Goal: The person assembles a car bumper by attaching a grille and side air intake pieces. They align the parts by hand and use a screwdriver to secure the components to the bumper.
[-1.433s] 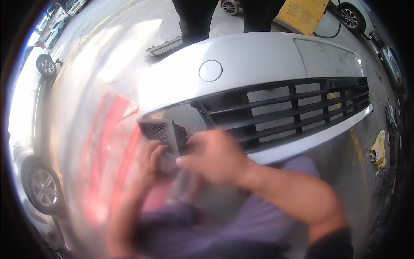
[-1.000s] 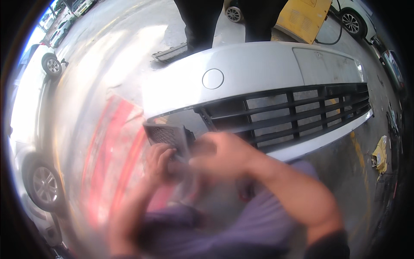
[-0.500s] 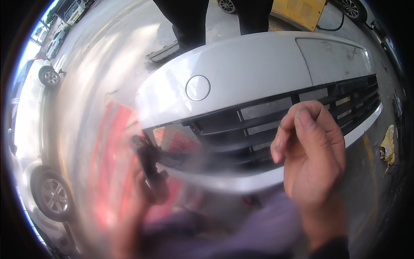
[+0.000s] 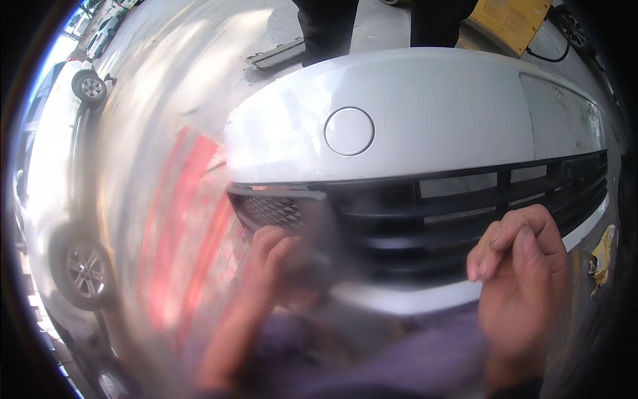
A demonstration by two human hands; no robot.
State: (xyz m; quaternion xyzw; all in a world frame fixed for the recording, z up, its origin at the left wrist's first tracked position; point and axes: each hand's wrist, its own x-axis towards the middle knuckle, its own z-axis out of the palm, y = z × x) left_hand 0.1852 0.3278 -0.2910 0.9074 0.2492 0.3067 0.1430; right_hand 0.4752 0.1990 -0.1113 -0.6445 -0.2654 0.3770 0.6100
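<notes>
A white car bumper (image 4: 438,113) with a round cap on its face lies across the view. A black slatted grille (image 4: 392,223) runs along its near side. At the grille's left end my left hand (image 4: 269,263) grips a black trim piece with a honeycomb mesh (image 4: 269,209), which sits against the bumper's corner opening. A blur hides part of that hand and the lower edge of the piece. Over the right part of the grille, my right hand (image 4: 522,263) is raised with thumb and fingers pinched together. Whatever lies in that pinch, if anything, is hidden.
Beyond the bumper stands a person in dark trousers (image 4: 325,30), beside a yellow machine (image 4: 508,23). A grey frame-like part (image 4: 276,54) lies on the floor. Red floor markings (image 4: 176,219) and a white car (image 4: 50,166) are to the left. A yellow package (image 4: 602,256) lies far right.
My left hand has brought the black trim piece from beside the bumper's left end into its corner opening. My right hand stays pinched. The whole view has shifted.
</notes>
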